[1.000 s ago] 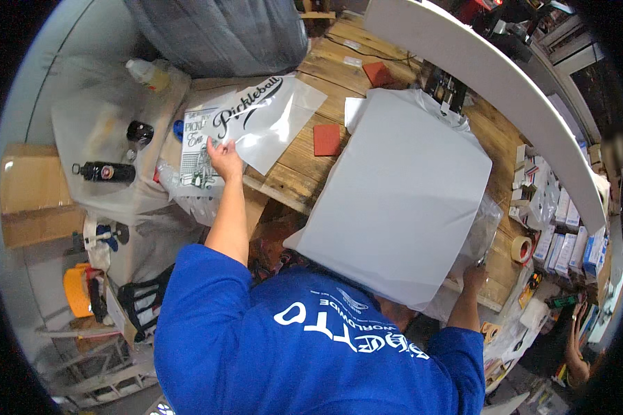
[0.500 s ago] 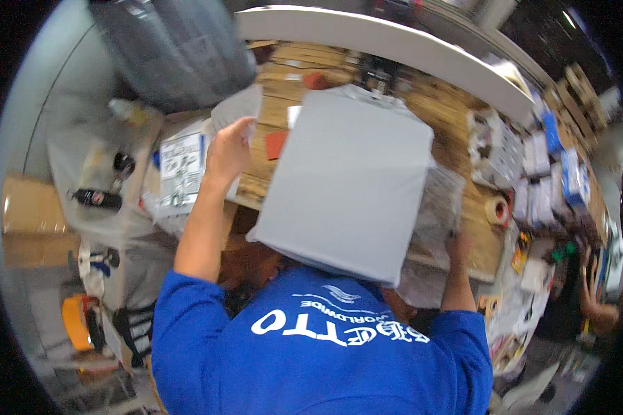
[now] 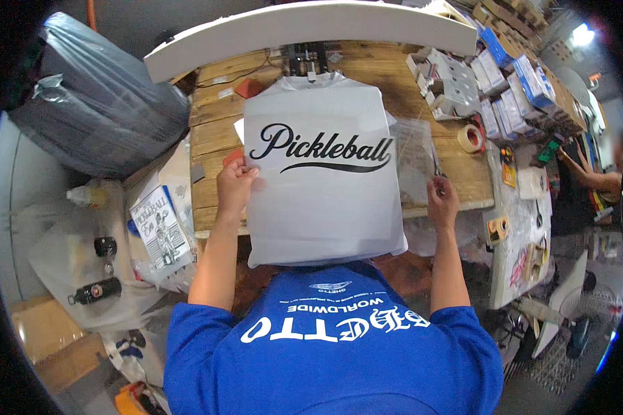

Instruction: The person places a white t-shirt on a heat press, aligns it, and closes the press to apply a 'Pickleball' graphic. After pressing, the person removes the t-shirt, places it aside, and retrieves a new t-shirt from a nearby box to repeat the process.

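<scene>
A folded light grey T-shirt (image 3: 311, 93) lies on a board on the wooden table (image 3: 211, 117). A clear sheet with black script lettering (image 3: 320, 149) is spread over the shirt. My left hand (image 3: 237, 180) pinches this sheet at its left edge, beside a red square pad (image 3: 231, 158). My right hand (image 3: 441, 190) is closed on what looks like dark scissors (image 3: 436, 167), at the shirt's right, over crumpled clear plastic (image 3: 412, 149).
A white board (image 3: 304, 24) spans the back. Boxes (image 3: 502, 90) and a tape roll (image 3: 471, 138) sit right; a co-worker's arm (image 3: 595, 180) shows beyond. Left are a dark plastic-wrapped bundle (image 3: 104, 117), printed paper (image 3: 159, 228) and a black bottle (image 3: 90, 292).
My left hand has carried the lettered sheet from the table at the left onto the shirt. The head view has turned, and my right hand stays closed beside the shirt.
</scene>
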Available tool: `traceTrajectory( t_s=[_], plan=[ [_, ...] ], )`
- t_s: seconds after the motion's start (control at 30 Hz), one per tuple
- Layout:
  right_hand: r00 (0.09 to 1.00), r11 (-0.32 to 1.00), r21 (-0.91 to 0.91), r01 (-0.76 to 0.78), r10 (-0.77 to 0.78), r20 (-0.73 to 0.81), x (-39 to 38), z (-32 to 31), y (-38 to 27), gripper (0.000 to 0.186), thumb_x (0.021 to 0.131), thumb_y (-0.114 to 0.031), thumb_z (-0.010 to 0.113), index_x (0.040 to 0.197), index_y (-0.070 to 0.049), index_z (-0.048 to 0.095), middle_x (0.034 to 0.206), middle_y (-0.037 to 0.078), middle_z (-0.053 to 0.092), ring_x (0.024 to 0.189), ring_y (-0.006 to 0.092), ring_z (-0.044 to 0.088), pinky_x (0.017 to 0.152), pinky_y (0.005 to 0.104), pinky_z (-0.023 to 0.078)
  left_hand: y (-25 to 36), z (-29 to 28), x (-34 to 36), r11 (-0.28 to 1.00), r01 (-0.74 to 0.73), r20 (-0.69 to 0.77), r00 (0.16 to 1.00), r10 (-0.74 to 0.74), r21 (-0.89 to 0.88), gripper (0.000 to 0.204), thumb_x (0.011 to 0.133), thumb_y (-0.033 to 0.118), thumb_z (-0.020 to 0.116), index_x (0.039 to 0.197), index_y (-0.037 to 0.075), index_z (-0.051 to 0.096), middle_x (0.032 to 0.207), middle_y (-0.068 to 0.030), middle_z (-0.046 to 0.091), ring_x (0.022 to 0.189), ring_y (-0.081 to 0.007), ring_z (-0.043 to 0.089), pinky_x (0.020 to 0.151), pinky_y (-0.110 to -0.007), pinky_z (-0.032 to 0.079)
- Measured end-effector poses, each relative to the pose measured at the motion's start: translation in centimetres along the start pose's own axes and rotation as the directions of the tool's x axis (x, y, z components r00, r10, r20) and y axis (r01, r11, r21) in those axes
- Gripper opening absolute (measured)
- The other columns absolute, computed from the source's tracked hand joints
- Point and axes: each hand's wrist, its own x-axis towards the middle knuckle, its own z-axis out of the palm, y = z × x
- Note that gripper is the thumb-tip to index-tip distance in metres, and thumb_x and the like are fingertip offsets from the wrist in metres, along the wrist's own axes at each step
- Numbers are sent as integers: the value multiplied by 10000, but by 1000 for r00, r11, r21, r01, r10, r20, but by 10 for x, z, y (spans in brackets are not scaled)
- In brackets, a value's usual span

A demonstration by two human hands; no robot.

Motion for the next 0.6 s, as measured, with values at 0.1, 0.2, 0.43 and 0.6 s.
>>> traceTrajectory(
  t_s=[0.1,0.2,0.43,0.6],
  plan=[
    [992,992,-50,116,-118,-38,-23,6,-31,205,875,-68,696,1074,-28,667,1114,149,668,1037,327,654,870,404,539,-42,14,21,995,76,-1,997,-77,-56,341,902,-20,675,1238,-28,621,967,-75,724,821,-127,675,710,-259,544],
    [907,882,-211,421,-410,96,-45,33,-55,253,853,-59,698,1102,-34,666,1206,164,636,1140,368,604,966,443,494,-44,26,26,991,76,-52,996,-71,110,366,908,24,686,1265,-20,615,1006,-104,727,838,-170,690,738,-295,551],
    [765,754,-270,599,-438,473,-76,69,-59,352,881,-196,684,1197,-47,649,1390,141,555,1405,347,439,1171,636,225,-38,1,-49,322,-505,251,771,585,801,419,897,178,689,1291,49,628,1370,-131,602,1219,-357,587,1074,-536,415],
    [761,703,-333,628,-465,453,-63,78,-54,417,899,-224,664,1271,-42,622,1429,133,530,1455,358,370,1181,660,163,-67,1,-93,245,-570,434,785,442,784,471,921,288,652,1332,62,612,1484,-140,504,1457,-380,347,1182,-695,102]
  ],
)
